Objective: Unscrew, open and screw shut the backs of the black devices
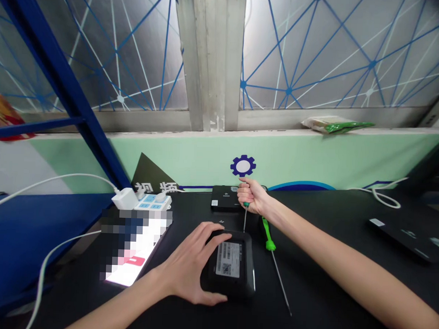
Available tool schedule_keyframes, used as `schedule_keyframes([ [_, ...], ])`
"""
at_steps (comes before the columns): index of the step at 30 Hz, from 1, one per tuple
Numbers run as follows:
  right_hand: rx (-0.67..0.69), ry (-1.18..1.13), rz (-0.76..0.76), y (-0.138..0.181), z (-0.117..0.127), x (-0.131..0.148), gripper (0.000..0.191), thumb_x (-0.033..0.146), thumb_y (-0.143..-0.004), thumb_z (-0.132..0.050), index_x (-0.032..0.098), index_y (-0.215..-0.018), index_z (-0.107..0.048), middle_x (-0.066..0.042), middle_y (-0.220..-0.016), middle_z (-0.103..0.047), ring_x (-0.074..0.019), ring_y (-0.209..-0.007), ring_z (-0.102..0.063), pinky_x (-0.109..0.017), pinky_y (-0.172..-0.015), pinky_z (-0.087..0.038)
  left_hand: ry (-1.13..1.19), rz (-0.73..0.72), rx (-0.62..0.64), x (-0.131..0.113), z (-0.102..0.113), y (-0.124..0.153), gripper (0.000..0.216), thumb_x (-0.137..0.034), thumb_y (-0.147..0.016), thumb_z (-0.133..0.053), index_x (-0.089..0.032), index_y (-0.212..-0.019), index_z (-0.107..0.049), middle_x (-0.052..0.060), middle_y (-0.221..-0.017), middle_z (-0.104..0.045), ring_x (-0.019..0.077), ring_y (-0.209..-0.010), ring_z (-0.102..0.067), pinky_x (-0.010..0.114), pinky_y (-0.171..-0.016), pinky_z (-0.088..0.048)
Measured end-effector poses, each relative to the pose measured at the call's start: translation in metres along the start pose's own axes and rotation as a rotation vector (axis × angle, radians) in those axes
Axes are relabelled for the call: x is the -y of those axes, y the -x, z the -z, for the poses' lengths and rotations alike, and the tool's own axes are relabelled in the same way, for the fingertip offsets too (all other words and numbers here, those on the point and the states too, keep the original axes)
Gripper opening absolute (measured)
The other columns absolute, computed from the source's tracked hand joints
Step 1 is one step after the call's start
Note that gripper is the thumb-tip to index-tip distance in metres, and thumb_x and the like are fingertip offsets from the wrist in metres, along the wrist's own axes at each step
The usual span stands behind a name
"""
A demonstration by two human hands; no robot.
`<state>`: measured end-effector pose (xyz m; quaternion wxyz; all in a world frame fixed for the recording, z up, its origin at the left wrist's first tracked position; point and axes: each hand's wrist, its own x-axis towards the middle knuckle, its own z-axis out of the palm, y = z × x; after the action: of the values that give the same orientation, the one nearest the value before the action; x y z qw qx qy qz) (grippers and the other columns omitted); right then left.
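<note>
A small black electronic box point(250, 261) with a white printed label lies on the black table, label side up. My left hand point(198, 259) grips it from the left, fingers over its far edge and thumb along its near side. My right hand point(252, 197) is closed around the handle of a screwdriver point(245, 218), most of the handle hidden in the fist. Its thin shaft points down to the box's far right corner; whether the tip sits in a screw I cannot make out. Right of the box lies a second screwdriver point(270, 245) with a bright green and black handle.
Behind my right hand lies a flat black box point(223, 198). A lit tablet or phone screen point(129, 271), partly blurred, is on the left, near a power strip point(155, 201) with a white charger point(125, 198). Another flat black device point(404, 238) lies at right. A packet point(336, 124) rests on the ledge.
</note>
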<state>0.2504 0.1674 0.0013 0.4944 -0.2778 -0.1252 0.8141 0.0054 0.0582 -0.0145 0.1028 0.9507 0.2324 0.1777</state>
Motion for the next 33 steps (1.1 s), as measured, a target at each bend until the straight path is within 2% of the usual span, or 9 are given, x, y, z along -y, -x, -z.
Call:
schedule_keyframes([
  [11, 0.046, -0.048, -0.035, 0.001, 0.004, -0.005, 0.046, 0.03, -0.102, -0.036, 0.025, -0.06, -0.02, 0.013, -0.041, -0.014, -0.0048, -0.028, -0.013, -0.016, -0.024, -0.012, -0.002, -0.024, 0.025, 0.001, -0.002, -0.002, 0.099, -0.055, -0.06, -0.081, -0.022, -0.142, -0.037, 0.016, -0.138, -0.043, 0.0408, -0.126, -0.042, 0.057, -0.105, -0.039],
  [16, 0.069, -0.076, 0.002, 0.002, 0.002, -0.003, 0.046, 0.027, -0.1, -0.041, 0.025, -0.059, -0.021, 0.013, -0.041, -0.014, -0.0047, -0.028, -0.012, -0.016, -0.024, -0.011, 0.003, -0.008, 0.017, 0.003, -0.002, -0.003, 0.095, -0.056, -0.063, -0.079, -0.022, -0.142, -0.038, 0.016, -0.138, -0.043, 0.0406, -0.126, -0.042, 0.057, -0.105, -0.039],
  [24, 0.044, -0.14, 0.084, 0.004, 0.006, -0.003, 0.045, 0.032, -0.103, -0.032, 0.025, -0.06, -0.018, 0.013, -0.04, -0.014, -0.0057, -0.027, -0.014, -0.017, -0.024, -0.013, 0.031, -0.021, 0.031, 0.01, 0.008, -0.005, 0.096, -0.052, -0.062, -0.081, -0.026, -0.143, -0.037, 0.015, -0.138, -0.043, 0.0394, -0.125, -0.043, 0.056, -0.103, -0.04],
  [33, 0.072, -0.137, 0.034, 0.006, 0.005, -0.009, 0.043, 0.028, -0.1, -0.038, 0.025, -0.061, -0.022, 0.013, -0.041, -0.017, -0.0053, -0.028, -0.015, -0.016, -0.025, -0.015, 0.034, -0.048, 0.045, 0.01, 0.004, -0.003, 0.099, -0.054, -0.062, -0.082, -0.026, -0.145, -0.035, 0.015, -0.14, -0.042, 0.0398, -0.128, -0.041, 0.057, -0.105, -0.04],
])
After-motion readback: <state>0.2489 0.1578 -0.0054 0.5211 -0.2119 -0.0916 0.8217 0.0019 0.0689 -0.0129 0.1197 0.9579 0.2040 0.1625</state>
